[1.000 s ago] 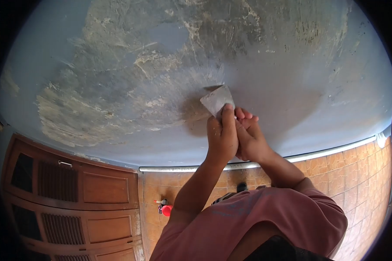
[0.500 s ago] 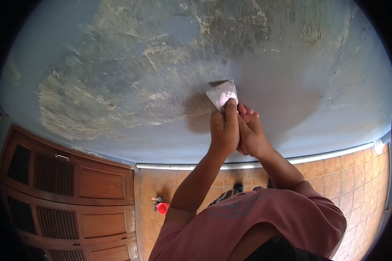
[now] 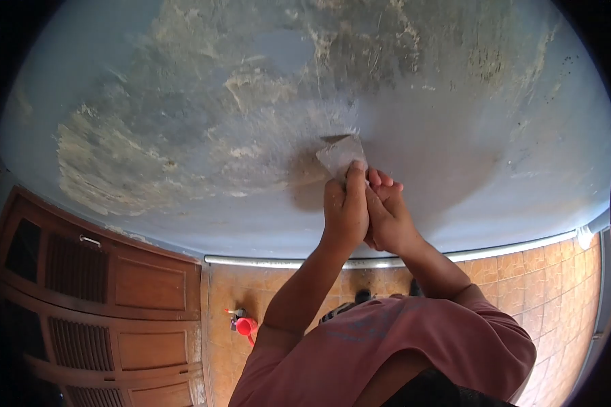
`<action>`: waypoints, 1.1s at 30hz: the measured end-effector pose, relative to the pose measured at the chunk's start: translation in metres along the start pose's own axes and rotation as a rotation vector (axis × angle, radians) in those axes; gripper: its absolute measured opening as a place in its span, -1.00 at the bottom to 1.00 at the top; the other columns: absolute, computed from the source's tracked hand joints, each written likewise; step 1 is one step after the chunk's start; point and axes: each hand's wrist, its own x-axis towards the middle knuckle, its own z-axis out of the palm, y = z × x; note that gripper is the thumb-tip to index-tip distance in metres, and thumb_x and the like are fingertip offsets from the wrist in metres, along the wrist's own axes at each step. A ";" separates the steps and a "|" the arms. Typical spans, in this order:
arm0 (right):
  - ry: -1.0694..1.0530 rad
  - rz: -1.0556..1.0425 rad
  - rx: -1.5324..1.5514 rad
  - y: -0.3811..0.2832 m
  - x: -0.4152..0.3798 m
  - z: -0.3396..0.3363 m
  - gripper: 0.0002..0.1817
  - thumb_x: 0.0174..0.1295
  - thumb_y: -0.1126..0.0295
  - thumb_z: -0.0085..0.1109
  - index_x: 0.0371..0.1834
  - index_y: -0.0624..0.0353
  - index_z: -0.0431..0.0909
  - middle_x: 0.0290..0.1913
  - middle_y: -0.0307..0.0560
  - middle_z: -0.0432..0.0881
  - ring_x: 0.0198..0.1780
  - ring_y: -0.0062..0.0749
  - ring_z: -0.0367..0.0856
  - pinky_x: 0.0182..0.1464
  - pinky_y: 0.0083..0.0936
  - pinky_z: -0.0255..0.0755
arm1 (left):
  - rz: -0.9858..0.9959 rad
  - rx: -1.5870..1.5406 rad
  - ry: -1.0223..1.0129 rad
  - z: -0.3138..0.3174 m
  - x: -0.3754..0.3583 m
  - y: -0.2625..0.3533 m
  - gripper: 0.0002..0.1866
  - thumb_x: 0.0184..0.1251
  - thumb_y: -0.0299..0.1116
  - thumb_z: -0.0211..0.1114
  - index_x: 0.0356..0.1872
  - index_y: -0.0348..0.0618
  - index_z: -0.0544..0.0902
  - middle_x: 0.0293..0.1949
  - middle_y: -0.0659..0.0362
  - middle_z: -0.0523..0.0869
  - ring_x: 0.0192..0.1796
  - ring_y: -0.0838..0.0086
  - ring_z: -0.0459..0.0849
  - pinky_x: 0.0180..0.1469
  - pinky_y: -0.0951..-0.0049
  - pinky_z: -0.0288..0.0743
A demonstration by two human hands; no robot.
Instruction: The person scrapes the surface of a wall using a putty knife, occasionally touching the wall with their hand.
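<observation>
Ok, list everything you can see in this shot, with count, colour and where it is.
scraper blade: one, grey metal, pressed flat against the wall, just above the hands
wall: one, pale blue paint with large scraped patches of bare beige and grey plaster, fills the upper view
wooden door: one, brown, louvred panels, lower left
tiled floor: orange-brown tiles, lower right
red container: one, on the floor near the door
pink shirt: one, bottom centre
left hand: gripping the scraper, forefinger laid along the blade
right hand: clasped against the left hand, on the handle
</observation>
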 end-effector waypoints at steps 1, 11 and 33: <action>0.018 0.006 -0.016 0.006 0.000 0.000 -0.71 0.51 0.26 -0.33 -0.03 0.21 0.37 -0.59 -0.27 0.44 -0.80 -0.71 0.29 -0.83 -0.73 0.14 | 0.000 -0.014 -0.004 -0.003 -0.001 -0.003 -0.62 0.50 -0.19 -0.06 -0.45 -0.27 0.43 -0.41 0.06 0.56 -0.30 0.29 0.67 -0.15 0.29 0.63; 0.136 -0.105 -0.044 -0.031 0.019 -0.002 -0.69 0.49 0.17 -0.25 -0.12 0.19 0.38 -0.66 -0.31 0.41 -0.83 -0.71 0.27 -0.83 -0.72 0.12 | 0.174 -0.012 -0.210 0.022 0.024 0.024 -0.60 0.52 -0.19 -0.01 -0.44 -0.33 0.45 -0.39 0.07 0.55 -0.25 0.36 0.64 -0.05 0.21 0.65; 0.523 -0.708 -1.714 -0.014 -0.013 -0.099 -0.29 0.20 0.34 0.13 0.46 0.11 0.15 0.51 0.24 -0.06 0.51 0.34 -0.21 0.43 0.07 -0.06 | 0.009 0.086 0.123 -0.045 -0.021 -0.013 -0.74 0.50 -0.17 0.03 -0.21 -0.19 0.46 -0.61 0.34 0.32 -0.67 0.68 0.24 -0.60 0.58 0.18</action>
